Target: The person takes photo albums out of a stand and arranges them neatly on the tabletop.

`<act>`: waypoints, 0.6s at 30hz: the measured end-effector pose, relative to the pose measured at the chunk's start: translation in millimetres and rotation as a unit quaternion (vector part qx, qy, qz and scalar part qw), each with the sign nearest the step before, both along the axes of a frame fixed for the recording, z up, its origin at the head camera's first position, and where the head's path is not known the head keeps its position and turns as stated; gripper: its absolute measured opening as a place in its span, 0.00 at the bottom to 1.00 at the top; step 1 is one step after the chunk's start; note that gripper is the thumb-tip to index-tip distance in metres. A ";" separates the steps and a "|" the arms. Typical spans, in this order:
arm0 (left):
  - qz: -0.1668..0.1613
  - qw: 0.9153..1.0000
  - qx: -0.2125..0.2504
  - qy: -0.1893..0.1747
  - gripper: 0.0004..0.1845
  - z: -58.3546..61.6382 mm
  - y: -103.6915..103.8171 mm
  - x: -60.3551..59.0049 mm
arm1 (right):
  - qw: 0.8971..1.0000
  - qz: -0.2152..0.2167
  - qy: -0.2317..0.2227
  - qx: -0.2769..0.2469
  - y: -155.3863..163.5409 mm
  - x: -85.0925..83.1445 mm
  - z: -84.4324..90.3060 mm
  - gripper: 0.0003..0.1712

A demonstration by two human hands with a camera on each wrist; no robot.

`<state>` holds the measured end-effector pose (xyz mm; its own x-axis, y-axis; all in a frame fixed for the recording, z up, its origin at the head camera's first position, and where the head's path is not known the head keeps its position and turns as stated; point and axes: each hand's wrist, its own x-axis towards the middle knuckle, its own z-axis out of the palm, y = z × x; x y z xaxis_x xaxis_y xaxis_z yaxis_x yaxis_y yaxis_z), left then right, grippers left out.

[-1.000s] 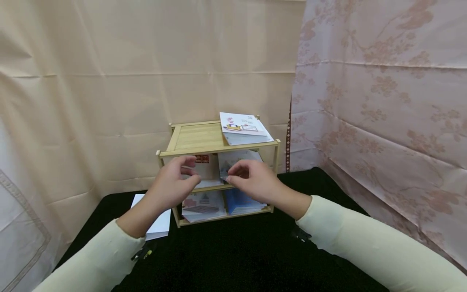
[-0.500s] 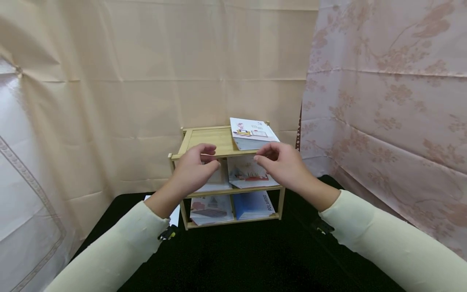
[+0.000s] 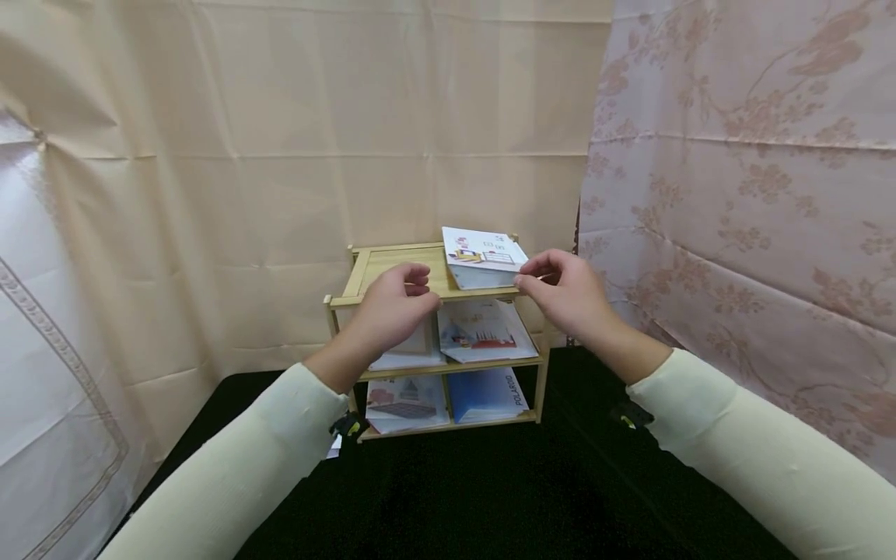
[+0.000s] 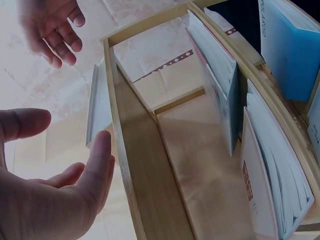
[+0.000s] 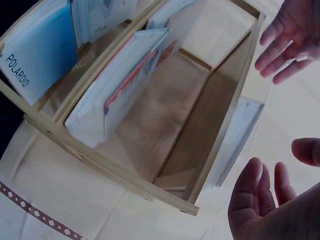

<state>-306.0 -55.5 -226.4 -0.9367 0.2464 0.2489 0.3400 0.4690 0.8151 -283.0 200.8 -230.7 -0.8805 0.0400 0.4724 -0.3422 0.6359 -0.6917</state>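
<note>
A: How does the left hand (image 3: 399, 307) sit?
B: Raised before the front edge of the rack (image 3: 381, 260), fingers softly bent and pointing inward, thumb apart from them. It grasps nothing.
A: And the right hand (image 3: 568, 288)?
B: Facing it, slightly higher, fingers also bent inward. Its wrist view shows a gap between thumb and fingers with nothing in it, so it's released too.
A: Does it touch the top book (image 3: 483, 257)?
B: I can't tell; from the head its fingertips overlap the near right corner. That book rests on the right side of the rack's top.
A: The arms?
B: They come in from the lower corners and converge, pale sleeves (image 3: 721, 424) ending at the wrists.
A: Below the hands?
B: On the middle tier, a red-printed book (image 3: 486, 330) at right and a beige book (image 4: 257, 187) at left, partly hidden by the left hand in the head view. On the bottom tier, a grey book (image 3: 406, 400) beside the blue book (image 3: 483, 395).
A: Further out?
B: The black desk (image 3: 448, 498), then a beige curtain (image 3: 280, 202) behind.
</note>
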 end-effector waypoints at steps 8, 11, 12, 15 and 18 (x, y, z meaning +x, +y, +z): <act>-0.008 1.000 0.009 -0.020 0.36 2.3 15.2 -9.3 | 0.999 -0.016 -0.039 -0.029 8.4 -1.7 9.6 0.21; -0.015 0.999 0.020 -0.028 0.37 2.5 19.0 -12.1 | 0.998 -0.030 -0.052 -0.035 12.9 -6.6 10.4 0.24; -0.017 0.999 0.022 -0.030 0.37 2.7 20.1 -12.9 | 0.997 -0.036 -0.057 -0.036 14.6 -8.7 10.5 0.25; -0.021 0.999 0.029 -0.034 0.36 2.6 23.1 -15.1 | 0.995 -0.049 -0.075 -0.041 19.0 -14.4 10.4 0.27; -0.024 0.998 0.039 -0.038 0.35 3.0 27.5 -17.6 | 0.992 -0.054 -0.101 -0.048 23.7 -17.2 11.4 0.29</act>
<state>-323.7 -28.0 -223.4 -0.9408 0.2747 0.1984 0.2971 0.3872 0.8728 -300.2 224.5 -219.2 -0.9451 0.1760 0.2753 -0.1232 0.5884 -0.7991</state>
